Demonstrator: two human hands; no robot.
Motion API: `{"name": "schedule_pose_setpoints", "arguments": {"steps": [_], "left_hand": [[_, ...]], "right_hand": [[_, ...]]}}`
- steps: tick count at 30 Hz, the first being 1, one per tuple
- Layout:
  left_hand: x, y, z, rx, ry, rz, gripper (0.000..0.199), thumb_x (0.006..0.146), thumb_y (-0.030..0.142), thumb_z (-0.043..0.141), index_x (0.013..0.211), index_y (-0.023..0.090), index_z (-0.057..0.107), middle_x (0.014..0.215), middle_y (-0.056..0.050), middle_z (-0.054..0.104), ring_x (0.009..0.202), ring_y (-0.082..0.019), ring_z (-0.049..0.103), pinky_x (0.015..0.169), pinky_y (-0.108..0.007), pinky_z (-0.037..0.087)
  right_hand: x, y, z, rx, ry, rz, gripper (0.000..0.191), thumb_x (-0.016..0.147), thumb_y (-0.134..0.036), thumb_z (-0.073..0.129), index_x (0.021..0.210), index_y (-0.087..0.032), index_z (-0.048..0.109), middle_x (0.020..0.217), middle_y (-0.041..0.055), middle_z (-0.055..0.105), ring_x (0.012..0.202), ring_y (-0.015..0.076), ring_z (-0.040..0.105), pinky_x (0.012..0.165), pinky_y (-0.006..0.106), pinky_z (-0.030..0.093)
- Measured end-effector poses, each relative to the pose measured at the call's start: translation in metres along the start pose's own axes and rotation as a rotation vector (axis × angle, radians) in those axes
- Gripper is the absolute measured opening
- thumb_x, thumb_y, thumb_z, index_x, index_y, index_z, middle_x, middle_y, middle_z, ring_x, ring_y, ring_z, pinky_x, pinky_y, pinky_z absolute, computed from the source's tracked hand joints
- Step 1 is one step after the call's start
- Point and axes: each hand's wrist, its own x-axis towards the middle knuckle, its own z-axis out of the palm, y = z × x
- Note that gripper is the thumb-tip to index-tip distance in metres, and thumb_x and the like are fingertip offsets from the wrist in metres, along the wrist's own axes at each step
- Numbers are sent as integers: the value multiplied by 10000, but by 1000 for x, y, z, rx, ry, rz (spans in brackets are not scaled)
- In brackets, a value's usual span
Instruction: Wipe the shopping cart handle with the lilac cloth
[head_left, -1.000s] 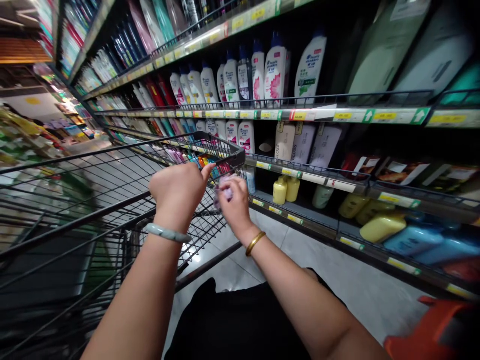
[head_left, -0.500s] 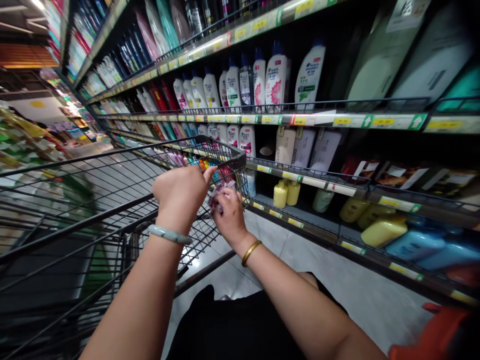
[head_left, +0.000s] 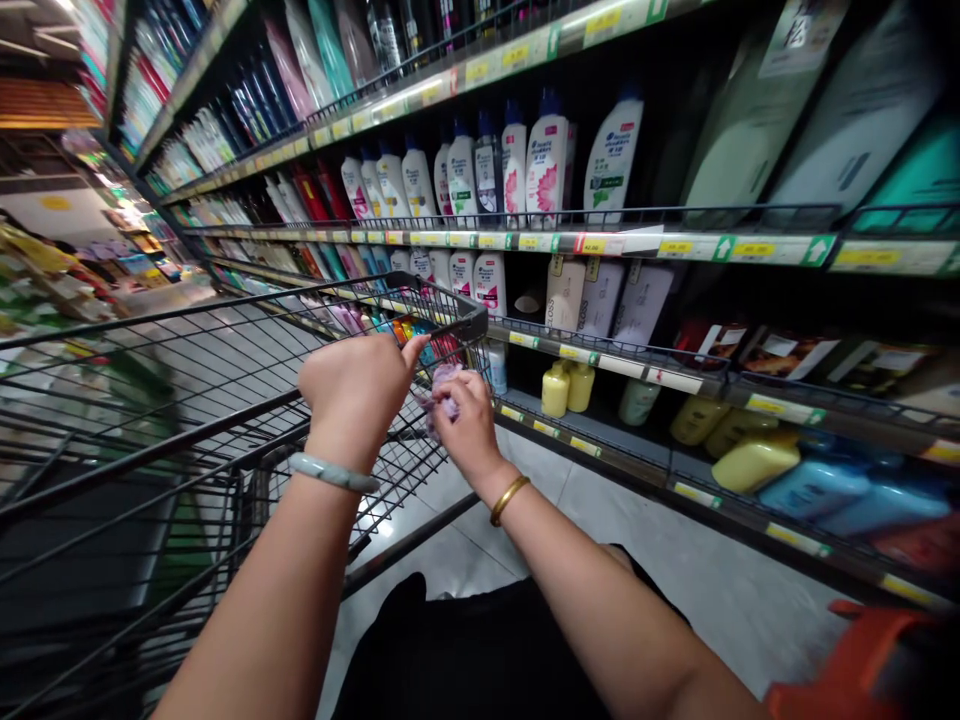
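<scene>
My left hand (head_left: pixel 351 385), with a pale bangle at its wrist, is closed over the wire rim of a black shopping cart (head_left: pixel 225 430). Its thumb points to the right, while the other fingers are hidden behind the hand. Just right of it, my right hand (head_left: pixel 472 425) pinches a crumpled purple-grey cloth (head_left: pixel 447 385) against the cart's corner end. A gold bangle circles the right wrist. Part of the cloth is covered by the fingers.
Shelves of shampoo bottles (head_left: pixel 547 165) rise ahead and to the right. Yellow bottles (head_left: pixel 555 390) and blue bottles (head_left: pixel 814 485) line the bottom shelf. Grey tiled floor (head_left: pixel 559 470) shows below. An orange-red object (head_left: pixel 855 660) is at the lower right. Green goods blur at the left.
The right hand has shifted slightly to the right, and the cloth in its fingers has changed shape. The left hand stays on the cart rim. The view has turned a little.
</scene>
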Motion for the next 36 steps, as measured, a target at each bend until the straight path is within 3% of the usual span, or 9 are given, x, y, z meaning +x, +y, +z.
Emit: {"name": "schedule_pose_setpoints", "arguments": {"steps": [2,5,9,12,16,23,25,30,36], "left_hand": [[1,-1,1,-1,-14,-4,1008,956,753,20,1027,107,791,899,-267,734,836,-397,683,749,-452,457],[3,-1,-1,-4,-27,0,988,959,756,33,1024,122,789,907,-252,743,844,-391,686,747,-447,462],[5,1,-5,13,-61,-7,965,967,750,52,1010,128,789,910,-245,746,847,-390,693,730,-437,469],[5,1,-5,2,-69,-9,958,969,748,64,1017,127,791,917,-254,745,854,-399,695,739,-452,473],[5,-1,-1,-6,-13,8,956,976,736,58,1033,120,786,884,-253,743,830,-393,697,728,-446,472],[9,-3,-2,-4,-32,12,912,978,733,101,1006,137,791,871,-242,743,813,-400,703,685,-435,477],[10,-3,-2,1,-20,15,901,982,722,110,1008,133,791,866,-244,743,813,-406,706,678,-433,477],[13,-3,0,37,-14,6,846,1000,682,153,999,118,784,858,-243,747,796,-404,713,670,-434,496],[17,-4,-2,41,-58,-2,805,1002,675,199,1026,126,786,911,-247,761,845,-403,720,695,-437,518]], "right_hand": [[1,9,-2,-12,44,20,180,828,-89,612,896,-240,684,1109,70,618,1149,226,585,1083,393,476],[2,43,-6,-2,229,244,155,799,-109,586,872,-222,663,1078,65,610,1086,211,591,1083,404,476],[-6,67,1,53,323,456,46,790,-178,600,803,-222,597,906,22,587,881,184,594,910,377,553],[-7,47,10,90,301,407,28,825,-204,604,835,-224,621,938,28,608,881,178,623,884,363,566],[-4,22,10,144,152,211,87,818,-178,643,877,-229,679,1058,42,650,1062,193,644,1038,374,517],[-16,58,7,48,198,597,141,724,-63,642,738,-203,628,883,16,611,810,171,611,840,338,554],[-15,53,13,59,199,592,122,756,-82,636,770,-203,639,921,22,625,808,161,620,828,326,553],[-9,31,26,151,136,380,118,805,-158,652,890,-235,682,1079,39,656,1045,188,644,1043,375,505],[-30,72,32,111,206,622,65,767,-182,648,803,-229,623,926,19,623,908,193,602,944,378,528]]}}
